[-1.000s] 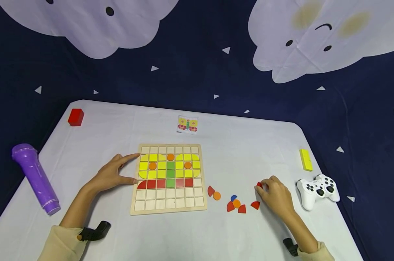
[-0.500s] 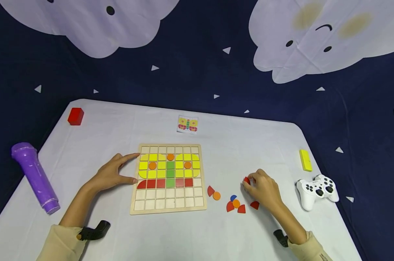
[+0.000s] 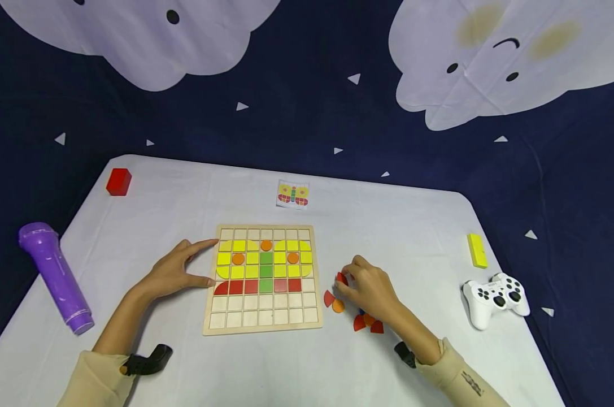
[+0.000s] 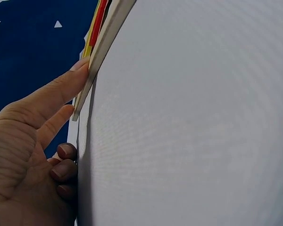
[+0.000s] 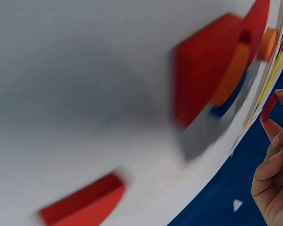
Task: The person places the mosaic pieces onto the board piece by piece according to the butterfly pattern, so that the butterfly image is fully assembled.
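Note:
A wooden grid board [image 3: 263, 330] lies flat on the table, filled partly with yellow, green, red and orange tiles. At its left edge, the thumb and index finger of my left hand [image 3: 171, 271] rest spread apart; the left wrist view shows both touching the rim, the other fingers loosely bent. Just right of the board, my right hand [image 3: 370, 288] pinches a red quarter-circle tile [image 5: 270, 106] between thumb and index finger. Below that hand lie a red tile [image 3: 329, 298], an orange disc [image 3: 338, 306] and several more pieces, partly covered by the hand.
Behind the board stands a small butterfly picture card [image 3: 293, 194]. A purple microphone [image 3: 57, 277] and red block [image 3: 118, 182] are on the left. On the right sit a white game controller [image 3: 496, 298] and yellow block [image 3: 477, 250]. A dark cloth [image 3: 307, 113] hangs behind.
My right hand has moved left from the table's right side toward the board, carrying the red quarter-circle tile. My left hand and the board stay where they were.

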`<action>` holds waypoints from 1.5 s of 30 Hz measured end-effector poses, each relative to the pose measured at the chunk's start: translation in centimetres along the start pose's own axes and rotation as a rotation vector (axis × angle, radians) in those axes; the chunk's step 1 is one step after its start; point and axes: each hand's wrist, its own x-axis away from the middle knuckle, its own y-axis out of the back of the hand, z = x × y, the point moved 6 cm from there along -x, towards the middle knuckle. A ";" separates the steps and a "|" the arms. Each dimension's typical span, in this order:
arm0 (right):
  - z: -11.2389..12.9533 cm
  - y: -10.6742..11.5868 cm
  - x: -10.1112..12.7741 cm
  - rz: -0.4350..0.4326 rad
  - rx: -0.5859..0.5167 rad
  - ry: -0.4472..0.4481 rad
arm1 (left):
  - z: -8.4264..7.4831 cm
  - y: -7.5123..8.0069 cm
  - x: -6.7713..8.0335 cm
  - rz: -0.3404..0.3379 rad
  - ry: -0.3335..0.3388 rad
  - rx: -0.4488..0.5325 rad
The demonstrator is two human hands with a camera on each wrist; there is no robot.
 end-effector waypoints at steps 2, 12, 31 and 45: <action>1.0 -0.4 -0.4 0.016 -0.015 0.025 | 0.0 0.0 0.0 0.000 -0.003 -0.001; 4.6 -2.7 -1.9 0.064 -0.008 0.185 | -0.1 0.0 0.0 -0.001 -0.011 -0.006; 4.9 -3.5 -2.7 0.100 -0.100 0.188 | 0.2 0.0 -0.1 -0.005 0.001 0.001; 3.4 -1.5 -1.6 0.088 -0.074 0.135 | 0.1 0.0 -0.1 0.004 -0.001 -0.002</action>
